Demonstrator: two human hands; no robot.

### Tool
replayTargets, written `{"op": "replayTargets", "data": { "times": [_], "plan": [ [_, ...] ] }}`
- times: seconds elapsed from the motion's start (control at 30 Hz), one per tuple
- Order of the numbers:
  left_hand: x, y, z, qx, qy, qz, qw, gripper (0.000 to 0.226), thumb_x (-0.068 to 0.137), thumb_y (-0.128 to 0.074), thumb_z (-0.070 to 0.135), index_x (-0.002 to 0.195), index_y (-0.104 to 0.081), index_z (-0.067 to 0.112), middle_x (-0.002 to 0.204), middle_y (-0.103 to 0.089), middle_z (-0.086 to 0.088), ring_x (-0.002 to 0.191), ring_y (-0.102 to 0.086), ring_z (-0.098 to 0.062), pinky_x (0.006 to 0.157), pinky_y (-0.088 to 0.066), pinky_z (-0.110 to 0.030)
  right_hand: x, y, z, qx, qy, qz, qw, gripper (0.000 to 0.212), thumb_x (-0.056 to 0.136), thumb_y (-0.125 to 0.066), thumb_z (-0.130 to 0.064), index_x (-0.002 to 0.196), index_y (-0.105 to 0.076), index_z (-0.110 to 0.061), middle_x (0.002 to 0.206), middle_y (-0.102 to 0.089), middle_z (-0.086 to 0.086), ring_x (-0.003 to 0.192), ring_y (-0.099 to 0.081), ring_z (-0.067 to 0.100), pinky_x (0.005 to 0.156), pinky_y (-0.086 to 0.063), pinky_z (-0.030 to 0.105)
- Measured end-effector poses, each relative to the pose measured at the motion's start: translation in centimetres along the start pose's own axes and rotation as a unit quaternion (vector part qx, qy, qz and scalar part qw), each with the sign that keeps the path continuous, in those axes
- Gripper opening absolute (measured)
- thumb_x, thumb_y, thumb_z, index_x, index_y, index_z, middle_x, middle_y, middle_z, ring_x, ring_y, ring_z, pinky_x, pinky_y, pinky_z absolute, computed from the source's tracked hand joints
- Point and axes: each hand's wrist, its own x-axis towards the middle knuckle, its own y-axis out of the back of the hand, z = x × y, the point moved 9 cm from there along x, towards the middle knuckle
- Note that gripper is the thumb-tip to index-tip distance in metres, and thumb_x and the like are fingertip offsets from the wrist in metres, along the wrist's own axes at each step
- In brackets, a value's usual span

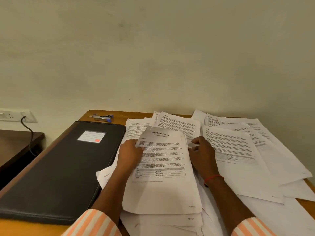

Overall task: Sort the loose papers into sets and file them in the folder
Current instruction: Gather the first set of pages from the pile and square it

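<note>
While a wall socket with a black cable plugged into it sits at far left above a dark side table, a closed black folder lies flat on the left part of a wooden desk, its white label facing up. Beyond the folder's far edge rests a stapler with blue ends. Just right of the folder, a person in orange-and-white striped sleeves works over a heap of loose papers that covers the rest of the desk. The left hand pinches the upper left edge of the top sheet, a printed page headed as an education transcript, curling its far corner up off the stack beneath. The right hand, a red thread at the wrist, lies at that sheet's right edge with fingers curled loosely against the paper; whether it actually grips a page cannot be told. Further right, more printed sheets fan out overlapping toward the wall and the desk's right edge.
</note>
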Motion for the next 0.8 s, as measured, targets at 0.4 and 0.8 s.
{"op": "replayTargets", "data": {
  "times": [0.4,0.8],
  "plan": [
    [0.0,0.3,-0.5,-0.107,0.011,0.022,0.994,0.009,0.096,-0.068,0.016,0.100,-0.069,0.024,0.089,-0.073,0.008,0.076,-0.074,-0.015,0.067,-0.063,-0.033,0.5,0.6,2.7,0.132,-0.121,0.032,0.983,0.044,0.077,-0.084,-0.010,0.108,-0.054,-0.011,0.084,-0.061,-0.012,0.082,-0.059,0.007,0.073,-0.044,0.017],
    [-0.1,0.9,-0.2,-0.335,0.055,-0.006,0.941,0.017,0.095,-0.062,0.000,0.106,-0.066,0.012,0.096,-0.077,-0.010,0.082,-0.076,-0.030,0.070,-0.061,-0.045,0.6,6.6,3.7,0.232,-0.102,0.231,0.939,0.018,0.105,-0.051,-0.025,0.104,-0.064,-0.013,0.098,-0.066,0.002,0.089,-0.058,0.016,0.072,-0.044,0.021]
  ]
}}
